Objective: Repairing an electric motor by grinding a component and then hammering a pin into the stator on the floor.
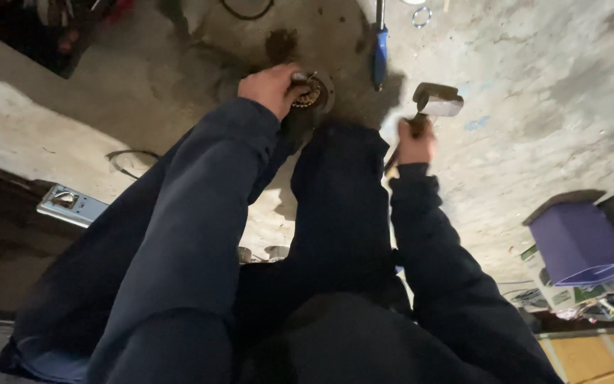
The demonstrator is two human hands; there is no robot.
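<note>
Both arms reached down: the left hand [270, 87] curled its fingers around a bearing [311, 91], the right hand [415, 144] fisted a raised hammer [435, 101].

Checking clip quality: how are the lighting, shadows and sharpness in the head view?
Head view: dim and soft; left hand on a round metal part in shadow; right hand holds a slightly blurred hammer; concrete floor brighter at right; wide-angle bending at the edges.

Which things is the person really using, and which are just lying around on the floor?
In use:
left hand on the round rusty metal gear part
right hand gripping the wooden-handled metal hammer

Lying about:
blue-handled screwdriver
purple plastic box
small silver metal case
</note>
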